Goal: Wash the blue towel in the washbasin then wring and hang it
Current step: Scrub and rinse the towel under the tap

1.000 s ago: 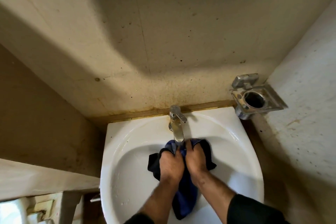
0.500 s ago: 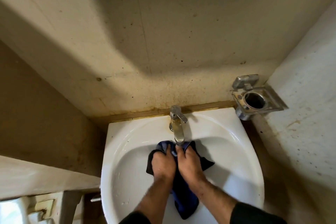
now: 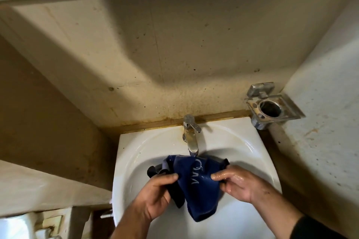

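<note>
Forearms reach in from the near edge, palms turned inward. The left hand [image 3: 157, 194] and right hand [image 3: 238, 182] each pinch a side of the blue towel [image 3: 196, 182], spreading it apart, probably so water reaches the whole cloth. It hangs inside the washbasin [image 3: 258, 161], its far edge just under the faucet [image 3: 191, 136].

basin [image 3: 258, 153] sits against the back wall [image 3: 174, 54], in a corner with the side wall [image 3: 330, 112] to its right. tap [image 3: 191, 134] at the basin's back rim, middle, spout over the bowl. towel [image 3: 196, 178] in the bowl under the spout, held up between both hands: left hand [image 3: 155, 194] on its left edge, right hand [image 3: 239, 182] on its right edge. holder [image 3: 272, 105] on the side wall, right of and above the basin's back corner. ledge [image 3: 48, 184] left of the basin.
</note>
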